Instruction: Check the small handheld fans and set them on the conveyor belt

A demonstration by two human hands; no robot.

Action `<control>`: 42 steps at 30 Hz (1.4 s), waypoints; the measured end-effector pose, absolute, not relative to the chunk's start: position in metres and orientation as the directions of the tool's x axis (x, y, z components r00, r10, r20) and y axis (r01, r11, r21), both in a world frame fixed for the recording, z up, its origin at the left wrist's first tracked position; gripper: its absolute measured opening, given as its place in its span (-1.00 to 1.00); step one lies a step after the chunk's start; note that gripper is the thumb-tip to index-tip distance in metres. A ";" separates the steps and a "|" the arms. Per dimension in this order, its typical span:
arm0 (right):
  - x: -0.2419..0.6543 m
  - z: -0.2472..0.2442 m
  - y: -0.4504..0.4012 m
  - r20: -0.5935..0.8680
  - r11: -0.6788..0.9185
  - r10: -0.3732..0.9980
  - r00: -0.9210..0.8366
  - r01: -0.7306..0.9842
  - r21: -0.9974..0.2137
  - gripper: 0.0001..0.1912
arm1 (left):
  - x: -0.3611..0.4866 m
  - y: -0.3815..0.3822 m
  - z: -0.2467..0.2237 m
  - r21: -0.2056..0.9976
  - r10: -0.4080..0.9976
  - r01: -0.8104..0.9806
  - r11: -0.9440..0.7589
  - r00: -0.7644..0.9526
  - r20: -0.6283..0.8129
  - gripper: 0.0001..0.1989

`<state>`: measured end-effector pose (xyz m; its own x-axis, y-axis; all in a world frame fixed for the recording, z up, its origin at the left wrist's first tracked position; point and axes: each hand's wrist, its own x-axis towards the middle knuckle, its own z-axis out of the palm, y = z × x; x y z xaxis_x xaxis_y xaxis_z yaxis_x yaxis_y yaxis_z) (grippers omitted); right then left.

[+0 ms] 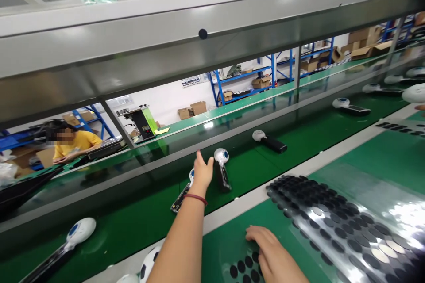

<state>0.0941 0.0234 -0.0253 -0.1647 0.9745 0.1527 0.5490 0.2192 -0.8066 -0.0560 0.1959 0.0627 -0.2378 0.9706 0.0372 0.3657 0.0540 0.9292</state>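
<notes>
My left hand (pixel 203 173) reaches out over the green conveyor belt (pixel 245 172), with thumb and a finger spread apart. Just right of it lies a handheld device (pixel 222 172) with a white round head, blue-ringed face and dark handle. A similar device (pixel 181 196) with its handle interior exposed lies left of the wrist, partly hidden by the hand. My right hand (pixel 277 254) hovers low over the green worktop, fingers loosely bent, and nothing shows in it. Beside it is a sheet with black round stickers (pixel 245 267); a larger sheet of black discs (pixel 328 216) lies further right.
Further devices lie along the belt, including a black-handled one (pixel 268 141) and one at left (pixel 78 234). A black-and-white ball-like object (pixel 149 263) sits by my left forearm. An overhead metal beam (pixel 186 40) spans the view. A person in yellow (pixel 78 143) sits across the line.
</notes>
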 end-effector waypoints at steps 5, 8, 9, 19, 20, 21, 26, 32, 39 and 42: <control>0.100 -0.018 0.021 0.181 0.259 0.965 -0.189 0.592 -0.763 -0.74 | -0.116 0.191 0.071 0.692 0.937 0.643 0.329 -0.314 -0.154 -0.67; 0.105 -0.012 0.019 0.129 0.276 0.958 -0.256 0.699 -0.660 -0.73 | -0.137 0.177 0.061 0.585 0.896 0.682 0.438 -0.277 -0.348 -0.74; 0.106 -0.011 0.018 0.105 0.268 0.960 -0.261 0.735 -0.622 -0.72 | -0.140 0.173 0.056 0.572 0.882 0.680 0.458 -0.265 -0.391 -0.76; 0.098 -0.012 0.025 0.008 0.174 0.979 -0.201 0.825 -0.538 -0.72 | -0.073 0.139 0.043 0.913 0.900 0.054 0.403 -0.203 -0.385 -0.76; 0.097 -0.013 0.026 0.003 0.175 0.979 -0.206 0.822 -0.542 -0.72 | -0.060 0.130 0.042 0.931 0.913 -0.033 0.363 -0.187 -0.362 -0.74; 0.096 -0.014 0.026 -0.003 0.172 0.978 -0.207 0.820 -0.546 -0.72 | -0.047 0.120 0.038 0.936 0.921 -0.114 0.333 -0.174 -0.349 -0.68; 0.094 -0.015 0.026 -0.029 0.122 0.985 -0.173 0.795 -0.595 -0.77 | -0.004 0.073 0.009 0.872 0.931 -0.414 0.259 -0.134 -0.340 -0.70; 0.106 0.001 0.024 -0.088 0.101 0.969 -0.230 0.696 -0.711 -0.83 | -0.005 0.059 -0.008 0.802 0.963 -0.574 0.165 -0.082 -0.257 -0.74; 0.124 0.042 0.031 -0.034 -0.008 0.994 -0.108 0.230 -0.973 -0.87 | -0.005 0.051 -0.009 0.792 0.948 -0.540 0.285 0.035 -0.317 -0.53; 0.121 0.047 0.033 -0.055 -0.047 0.998 -0.035 0.196 -0.979 -0.86 | -0.003 0.044 -0.006 0.878 0.968 -0.409 0.248 0.070 -0.241 -0.55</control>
<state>0.1214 0.0331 0.0466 -0.0345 0.9979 -0.0549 0.1963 -0.0471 -0.9794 -0.0030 0.0444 -0.0061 0.0701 0.9679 -0.2412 -0.4089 0.2484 0.8781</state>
